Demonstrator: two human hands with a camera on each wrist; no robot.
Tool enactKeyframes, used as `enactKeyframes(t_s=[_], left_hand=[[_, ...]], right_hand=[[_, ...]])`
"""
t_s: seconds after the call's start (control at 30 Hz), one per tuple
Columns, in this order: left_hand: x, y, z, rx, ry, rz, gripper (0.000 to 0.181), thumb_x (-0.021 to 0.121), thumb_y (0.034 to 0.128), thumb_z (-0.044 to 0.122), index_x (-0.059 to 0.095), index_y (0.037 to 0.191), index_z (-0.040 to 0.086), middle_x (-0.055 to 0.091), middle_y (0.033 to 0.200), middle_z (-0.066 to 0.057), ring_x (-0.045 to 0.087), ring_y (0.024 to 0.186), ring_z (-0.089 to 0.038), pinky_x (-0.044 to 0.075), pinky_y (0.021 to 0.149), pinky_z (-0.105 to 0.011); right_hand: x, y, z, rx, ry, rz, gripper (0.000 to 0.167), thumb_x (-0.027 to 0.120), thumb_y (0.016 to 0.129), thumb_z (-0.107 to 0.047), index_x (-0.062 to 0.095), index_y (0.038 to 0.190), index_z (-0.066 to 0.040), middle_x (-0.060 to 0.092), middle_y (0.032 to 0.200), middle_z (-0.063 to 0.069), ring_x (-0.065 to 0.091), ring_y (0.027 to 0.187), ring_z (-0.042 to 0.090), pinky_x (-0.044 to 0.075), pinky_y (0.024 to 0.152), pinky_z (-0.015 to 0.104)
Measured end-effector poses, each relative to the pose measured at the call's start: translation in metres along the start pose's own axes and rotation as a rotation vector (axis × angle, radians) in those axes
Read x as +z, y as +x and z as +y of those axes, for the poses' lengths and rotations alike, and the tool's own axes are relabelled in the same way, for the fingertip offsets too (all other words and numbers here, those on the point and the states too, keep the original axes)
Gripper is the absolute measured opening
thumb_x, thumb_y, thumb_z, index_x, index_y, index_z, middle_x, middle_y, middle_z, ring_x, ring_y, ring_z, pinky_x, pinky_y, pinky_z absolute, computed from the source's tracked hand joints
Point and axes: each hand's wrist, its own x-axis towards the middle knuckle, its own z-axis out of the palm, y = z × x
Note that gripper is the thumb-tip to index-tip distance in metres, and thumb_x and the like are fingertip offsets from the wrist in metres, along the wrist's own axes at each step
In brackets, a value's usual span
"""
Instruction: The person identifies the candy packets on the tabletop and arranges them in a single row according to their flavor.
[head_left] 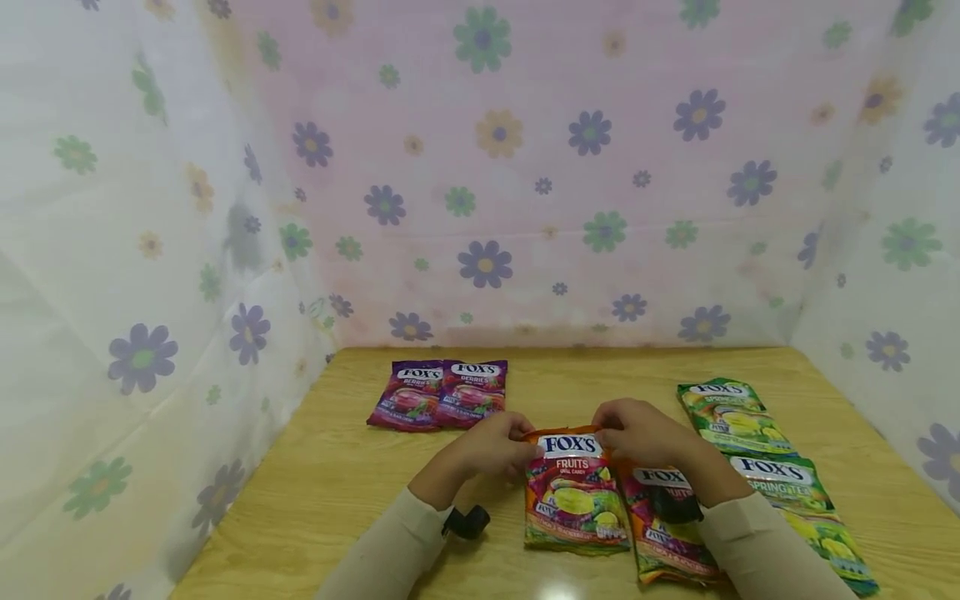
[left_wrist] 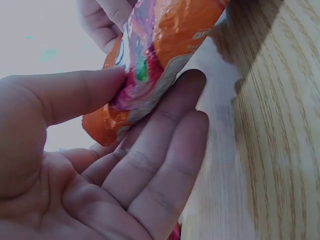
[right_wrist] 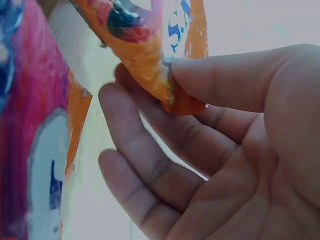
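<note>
A bag of Fox's Fruits candy [head_left: 573, 496], orange and magenta, is between both hands near the front of the table. My left hand [head_left: 498, 448] pinches its upper left corner, the thumb on the printed front and the fingers [left_wrist: 165, 145] behind. At the upper right corner my right hand [head_left: 647, 433] pinches the bag the same way, thumb in front. A second Fruits candy bag [head_left: 663, 542] lies just right of the first, partly hidden by the right hand and wrist. In the right wrist view that second bag [right_wrist: 35, 125] fills the left edge.
Two purple Fox's Berries bags [head_left: 408, 396] lie overlapping at the back left of the wooden table [head_left: 585, 375]. Green Spring Tea bags [head_left: 738, 417] lie in a column on the right, beside the right forearm. Flowered cloth walls [head_left: 480, 208] enclose the back and sides.
</note>
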Motion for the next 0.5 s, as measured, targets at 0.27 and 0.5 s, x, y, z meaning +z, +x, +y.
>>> enactKeyframes(t_s=[0.27, 0.5], left_hand=[[-0.008, 0.0059, -0.0038, 0.028, -0.105, 0.071, 0.037, 0.076, 0.0953, 0.03, 0.065, 0.121, 0.005, 0.074, 0.103, -0.009, 0.075, 0.083, -0.023, 0.064, 0.075, -0.04], [-0.0108, 0.0082, -0.005, 0.052, -0.225, 0.152, 0.031, 0.074, 0.0973, 0.025, 0.065, 0.119, 0.004, 0.073, 0.107, -0.012, 0.075, 0.087, -0.024, 0.064, 0.079, -0.04]], right_hand=[[-0.0014, 0.003, 0.0014, -0.06, 0.11, 0.071, 0.016, 0.058, 0.107, -0.021, 0.066, 0.114, -0.008, 0.066, 0.101, 0.007, 0.061, 0.082, 0.022, 0.054, 0.074, 0.038], [0.002, 0.0076, 0.0009, 0.052, 0.412, 0.119, 0.037, 0.062, 0.105, -0.025, 0.059, 0.134, -0.003, 0.066, 0.117, 0.016, 0.067, 0.09, 0.027, 0.062, 0.085, 0.044]])
